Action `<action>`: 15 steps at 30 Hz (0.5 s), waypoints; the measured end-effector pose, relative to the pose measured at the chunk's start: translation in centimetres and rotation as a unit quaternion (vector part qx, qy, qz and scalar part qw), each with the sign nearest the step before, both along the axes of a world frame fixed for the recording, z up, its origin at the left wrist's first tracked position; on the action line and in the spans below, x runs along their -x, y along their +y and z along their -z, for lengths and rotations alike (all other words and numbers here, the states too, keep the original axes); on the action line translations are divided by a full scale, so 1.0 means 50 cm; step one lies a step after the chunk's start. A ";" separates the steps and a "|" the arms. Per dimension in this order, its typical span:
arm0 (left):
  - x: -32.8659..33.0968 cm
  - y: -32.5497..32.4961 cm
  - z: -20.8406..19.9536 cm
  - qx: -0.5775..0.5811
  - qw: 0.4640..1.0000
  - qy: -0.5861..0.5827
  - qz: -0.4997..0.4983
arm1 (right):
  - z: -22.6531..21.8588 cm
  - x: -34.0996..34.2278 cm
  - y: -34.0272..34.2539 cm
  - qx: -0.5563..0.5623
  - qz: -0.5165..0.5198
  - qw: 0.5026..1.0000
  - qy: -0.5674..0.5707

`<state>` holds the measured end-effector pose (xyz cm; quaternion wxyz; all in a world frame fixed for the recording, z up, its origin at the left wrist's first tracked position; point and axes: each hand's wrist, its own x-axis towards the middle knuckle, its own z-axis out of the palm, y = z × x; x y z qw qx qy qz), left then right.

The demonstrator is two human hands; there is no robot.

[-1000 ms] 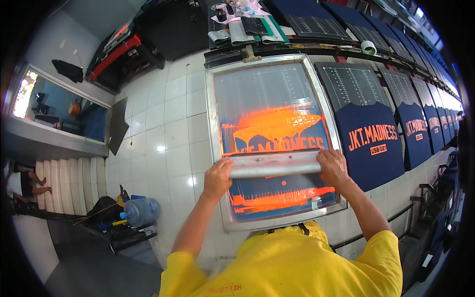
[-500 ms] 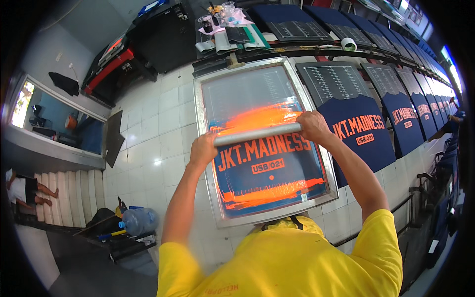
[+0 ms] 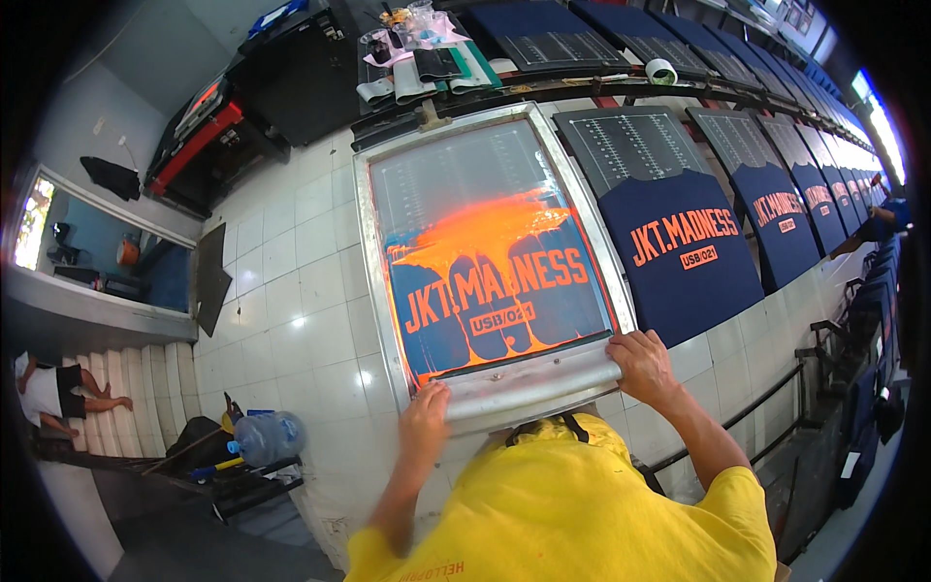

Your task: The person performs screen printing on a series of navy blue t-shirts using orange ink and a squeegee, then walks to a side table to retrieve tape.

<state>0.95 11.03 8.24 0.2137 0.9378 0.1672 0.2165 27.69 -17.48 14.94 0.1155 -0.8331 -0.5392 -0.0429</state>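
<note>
Both my hands grip a long squeegee [image 3: 529, 381] with a silvery metal handle, lying across the near end of a screen printing frame [image 3: 584, 204]. My left hand [image 3: 424, 415] is closed on its left end, and my right hand [image 3: 644, 369] on its right end. Bright orange ink [image 3: 485, 231] is heaped across the middle of the mesh. Rounded streaks of it run down over the lettering to the squeegee's dark blade. A navy fabric shows through the mesh below. The blade's lower edge is mostly hidden.
To the right, navy shirts [image 3: 679, 296] with orange lettering lie on a row of dark boards [image 3: 635, 145]. A tape roll [image 3: 661, 72] rests on the rail behind. Cups [image 3: 422, 27] stand at the far left. A water jug [image 3: 270, 438] and a person on steps [image 3: 68, 388] are at left.
My hands have pulled the squeegee from the middle of the screen to its near end. Orange ink now streaks over the lettering, which was mostly clear of ink before.
</note>
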 end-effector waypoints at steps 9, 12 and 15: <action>-0.075 0.065 0.023 -0.030 0.999 -0.016 -0.008 | 0.021 -0.102 0.075 -0.004 -0.035 0.999 -0.027; -0.137 0.118 0.016 -0.045 0.999 -0.013 -0.013 | 0.024 -0.161 0.127 -0.026 -0.039 0.998 -0.044; -0.195 0.179 0.009 -0.045 0.999 -0.020 -0.011 | 0.028 -0.225 0.185 -0.021 -0.038 0.997 -0.062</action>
